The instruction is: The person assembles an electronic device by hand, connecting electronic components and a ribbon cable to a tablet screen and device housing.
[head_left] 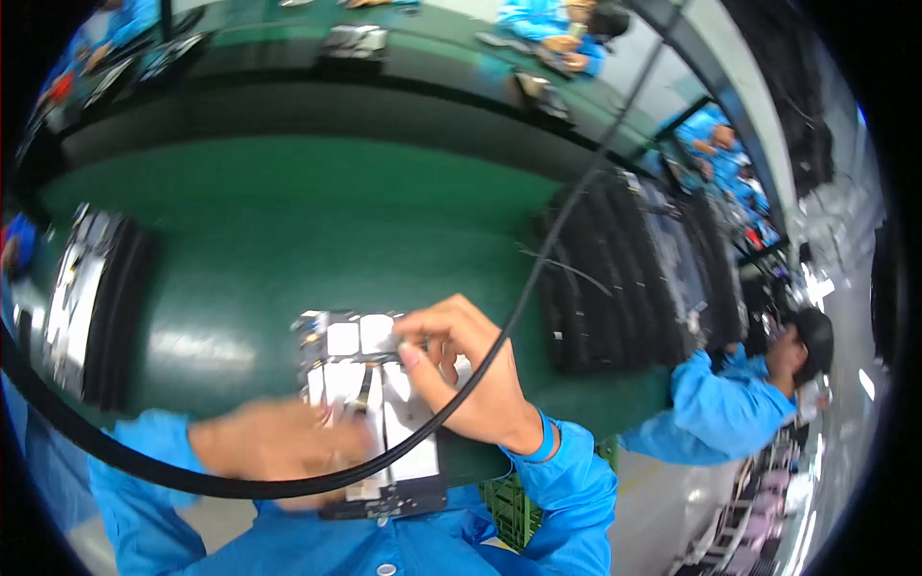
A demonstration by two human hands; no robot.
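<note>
Green work table [240,250] spreads before me, the largest thing in view. Past its far side, a second bench [432,29], with people in blue seated along it and flat dark items on top.

To the right on my table: a broad row of black slabs [605,288], packed side by side. Just right of that, a co-worker in a blue sleeve [715,408], turned toward it. To the left, a smaller row [106,307], black with pale, shiny faces toward the left.

Green crate [514,514] low on the near right, part hidden by my sleeve. A thick black cable [221,485] loops across my view, left to far right, passing in front of my left hand.

Opened flat device [413,466] directly before me at the near side of the table, dark-edged, white panels inside, its near end against my blue coat in view.

My left hand [283,446] is over its left near part, blurred; finger state I cannot tell. My right hand [471,370] is at its far right corner, fingers bent, thumb and index tips close together; whether they grip anything, cannot tell. Blue band [548,438] on that wrist.

Smallest: two white squares [343,339] side by side at the device's far end.
</note>
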